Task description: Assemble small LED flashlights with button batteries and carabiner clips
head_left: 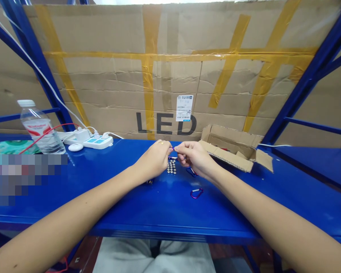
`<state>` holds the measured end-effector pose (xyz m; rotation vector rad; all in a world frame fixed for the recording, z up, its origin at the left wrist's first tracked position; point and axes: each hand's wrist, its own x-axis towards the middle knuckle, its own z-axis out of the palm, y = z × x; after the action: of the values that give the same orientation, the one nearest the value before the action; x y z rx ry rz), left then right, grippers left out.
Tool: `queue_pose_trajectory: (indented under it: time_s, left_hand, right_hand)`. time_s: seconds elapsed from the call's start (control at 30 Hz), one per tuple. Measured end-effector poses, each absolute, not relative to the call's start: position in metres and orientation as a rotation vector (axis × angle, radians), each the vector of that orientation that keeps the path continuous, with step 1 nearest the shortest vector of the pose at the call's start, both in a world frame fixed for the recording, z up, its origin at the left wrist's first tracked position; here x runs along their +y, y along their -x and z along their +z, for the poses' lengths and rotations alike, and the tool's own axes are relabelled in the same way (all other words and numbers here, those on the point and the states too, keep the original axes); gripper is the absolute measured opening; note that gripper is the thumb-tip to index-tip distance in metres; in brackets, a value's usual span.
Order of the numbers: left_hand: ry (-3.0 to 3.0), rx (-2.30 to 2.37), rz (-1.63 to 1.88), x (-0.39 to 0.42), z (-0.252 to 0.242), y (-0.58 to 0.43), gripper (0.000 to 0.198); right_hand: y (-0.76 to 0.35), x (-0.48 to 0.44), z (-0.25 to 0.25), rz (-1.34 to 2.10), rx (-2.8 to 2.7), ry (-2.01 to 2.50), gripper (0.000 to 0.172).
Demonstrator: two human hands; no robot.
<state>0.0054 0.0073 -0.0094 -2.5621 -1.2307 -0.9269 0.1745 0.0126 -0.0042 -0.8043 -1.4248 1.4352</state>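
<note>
My left hand (156, 157) and my right hand (194, 155) meet over the middle of the blue table. Their closed fingertips pinch a small purple piece (173, 148); most of it is hidden, so its kind does not show. Just below lie small round silver pieces (171, 167) like button cells, set out in rows. A thin piece with a silver part (173, 158) rests behind them. Under my right wrist is a blue carabiner (191, 172), partly covered. Closer to me lies a purple carabiner (197, 193). Small dark pieces (149, 181) peek out beside my left forearm.
An open cardboard box (230, 149) stands at the right rear. On the left are a water bottle (39, 127), a white power strip (99, 141) with plugs, a round white object (75, 147) and a red cable. A large taped carton (116, 83) walls off the back between blue posts.
</note>
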Motion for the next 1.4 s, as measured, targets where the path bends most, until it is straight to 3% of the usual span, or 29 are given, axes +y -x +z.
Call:
queue_pose_trajectory:
  time_s: [0.37, 0.67, 0.97, 1.07, 1.2, 1.4]
  left_hand:
    - [2.575, -1.047, -0.951, 0.005, -0.011, 0.0, 0.01]
    - [2.646, -1.141, -1.039, -0.001, -0.003, -0.005, 0.009]
    - [2.862, -1.326, -1.647, 0.008, -0.003, -0.004, 0.012]
    - [2.846, -1.484, -1.984, 0.014, -0.002, -0.001, 0.011]
    - [2.754, -1.668, -2.446, 0.024, 0.0, 0.009, 0.007]
    - [2.609, -1.674, -2.814, 0.031, 0.013, 0.024, 0.004]
  right_hand:
    - [-0.179, 0.02, -0.008, 1.647, -1.389, 0.763, 0.029]
    - [-0.183, 0.024, -0.009, 1.554, -1.43, 0.783, 0.029]
    - [-0.186, 0.023, 0.002, 1.445, -1.485, 0.814, 0.026]
    - [-0.205, 0.038, 0.011, 1.215, -1.521, 0.897, 0.019]
    - [-0.258, 0.072, 0.017, 0.323, -1.59, 1.223, 0.011]
    - [-0.33, 0.109, 0.0, 0.007, -1.679, 1.376, 0.044]
